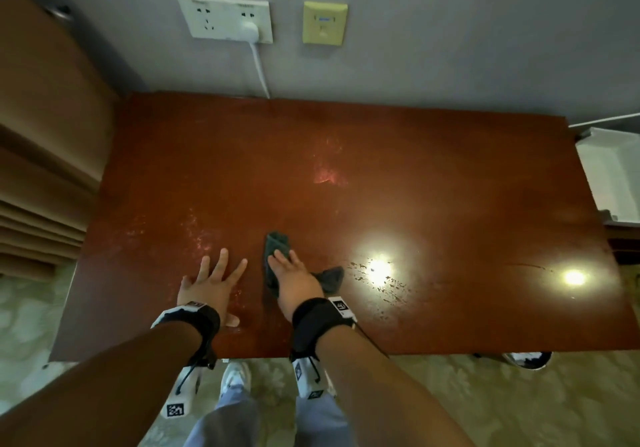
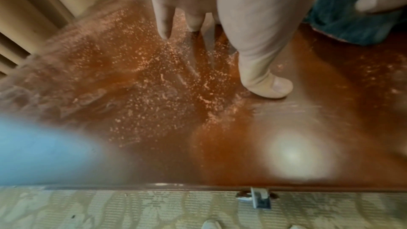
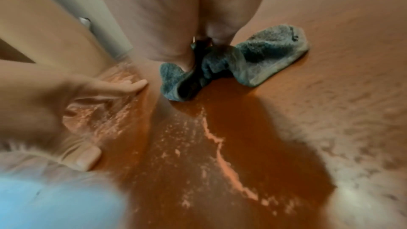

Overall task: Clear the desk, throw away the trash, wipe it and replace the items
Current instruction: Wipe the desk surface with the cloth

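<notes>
The worktop point(image 1: 415, 169), reddish-brown and glossy, carries damp streaks and a dark grey-green cloth point(image 1: 277, 243) near its front edge, left of centre. The right hand point(image 1: 294, 282) lies flat on the cloth, its fingers point(image 1: 280, 263) straight and pressing down, not curled round it. Just beside it, the left hand point(image 1: 211, 285) rests on bare wood, splayed and relaxed. A white plug point(image 1: 250, 29) sits in the wall socket point(image 1: 214, 13) behind.

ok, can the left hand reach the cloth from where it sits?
Probably yes. The left hand lies flat, fingers spread, on the desk just beside the cloth, with only bare desktop between. The right hand presses on the cloth's middle, so only its edges are free.
</notes>
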The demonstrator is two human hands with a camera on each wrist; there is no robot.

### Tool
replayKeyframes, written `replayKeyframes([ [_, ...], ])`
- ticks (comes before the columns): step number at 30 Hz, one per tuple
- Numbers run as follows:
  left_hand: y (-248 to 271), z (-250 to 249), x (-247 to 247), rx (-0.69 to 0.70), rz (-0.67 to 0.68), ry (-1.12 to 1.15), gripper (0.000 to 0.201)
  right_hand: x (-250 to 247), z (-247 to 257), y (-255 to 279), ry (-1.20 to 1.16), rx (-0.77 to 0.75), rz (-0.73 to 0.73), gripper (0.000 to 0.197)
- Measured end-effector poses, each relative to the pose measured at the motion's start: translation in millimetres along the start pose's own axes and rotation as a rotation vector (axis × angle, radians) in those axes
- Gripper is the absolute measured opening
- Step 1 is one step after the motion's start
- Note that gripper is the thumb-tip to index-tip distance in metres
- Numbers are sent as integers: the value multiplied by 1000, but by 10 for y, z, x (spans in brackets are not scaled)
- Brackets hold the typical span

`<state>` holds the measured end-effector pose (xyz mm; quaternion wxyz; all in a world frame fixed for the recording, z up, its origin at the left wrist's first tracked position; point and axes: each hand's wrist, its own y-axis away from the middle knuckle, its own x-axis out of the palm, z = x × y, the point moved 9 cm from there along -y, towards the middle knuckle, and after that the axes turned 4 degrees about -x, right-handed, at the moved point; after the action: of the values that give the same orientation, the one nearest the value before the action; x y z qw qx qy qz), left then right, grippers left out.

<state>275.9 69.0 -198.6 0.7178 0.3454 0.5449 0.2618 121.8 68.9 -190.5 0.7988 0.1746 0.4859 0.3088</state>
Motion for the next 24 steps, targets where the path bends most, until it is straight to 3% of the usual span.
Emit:
replayKeyframes([
  [3, 21, -5, -7, -15, 11, -10, 122, -65, -134, 55, 30, -58, -5, 95],
  [5, 33, -3, -20, -24, 7, -13, 122, -225, -420, 157, -8, -20, -71, 92],
  [11, 47, -27, -39, -43, 11, -27, 123, -1000, -1940, 859, -222, 342, -317, 80],
  [14, 46, -24, -43, -38, 16, -13, 122, -1225, -2484, 1139, -237, 496, -355, 77],
  [19, 51, -24, -34, -25, 12, -3, 122, -1204, -2521, 970, -156, 564, -298, 77],
  [24, 48, -15, -35, -20, 16, -4, 123, -1051, -1925, 607, -64, 429, -256, 79],
])
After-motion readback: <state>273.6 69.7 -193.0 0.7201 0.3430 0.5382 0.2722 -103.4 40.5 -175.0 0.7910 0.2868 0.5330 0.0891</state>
